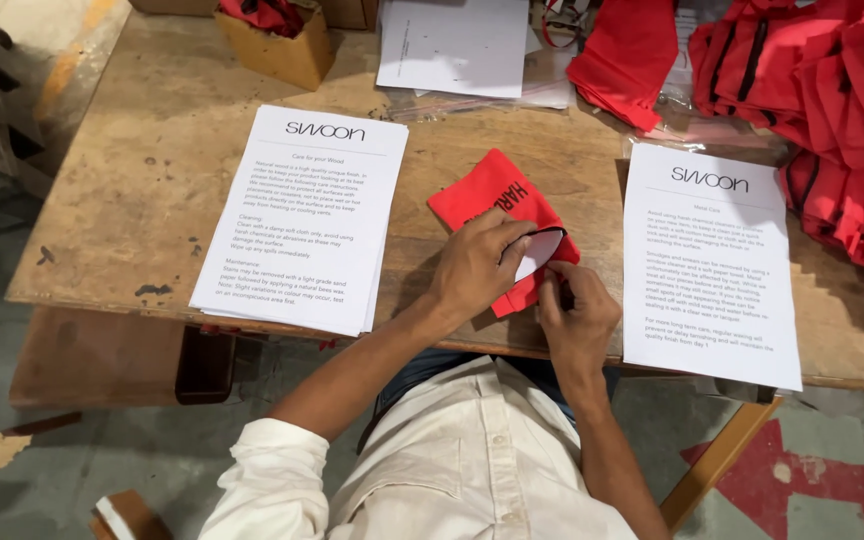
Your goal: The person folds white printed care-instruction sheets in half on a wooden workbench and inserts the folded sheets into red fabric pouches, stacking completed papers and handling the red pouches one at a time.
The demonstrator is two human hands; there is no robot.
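Two paper stacks (302,215) (709,262), one red pouch (497,205) (perhaps more behind)

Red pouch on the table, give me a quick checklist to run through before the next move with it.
1. Red pouch lies flat on the wooden table: ok.
2. Pouch mouth held open, white inside showing: ok.
3. Left hand rests on the pouch at its opening: ok.
4. Right hand pinches the lower edge of the pouch: ok.
5. Left stack of printed sheets and right stack of printed sheets lie beside the pouch, neither under a hand: ok.
6. Anything already inside the pouch: cannot tell, the hands cover the opening.
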